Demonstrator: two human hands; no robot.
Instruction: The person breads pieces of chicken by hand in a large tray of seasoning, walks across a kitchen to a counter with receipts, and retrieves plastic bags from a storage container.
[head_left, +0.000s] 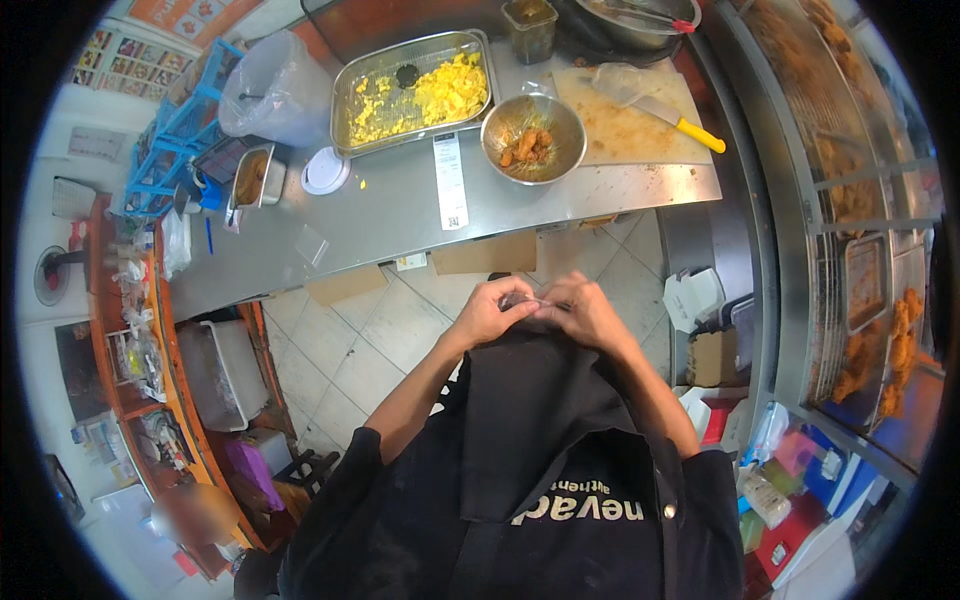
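Observation:
In front of my black apron (540, 405), my left hand (496, 311) and my right hand (581, 309) meet above the tiled floor. Both pinch a small, thin, see-through piece that looks like plastic film; the fingers hide most of it. Beyond them, on the steel worktable (375, 217), stands a metal mixing bowl (495, 161) with browned fried pieces (527, 148) inside. A printed paper slip (451, 184) hangs over toward the table's front. Behind it sits a metal tray (409, 139) with a mesh insert and crumbled yellow food (454, 90).
A yellow-handled knife (697, 133) lies on a soiled cutting board (637, 142) at right. Leftward are a white lid (325, 171), a steel food pan (255, 176) and a plastic-lined bucket (277, 97). A glass case of fried food (855, 345) borders the right; orange shelves (169, 337) border the left.

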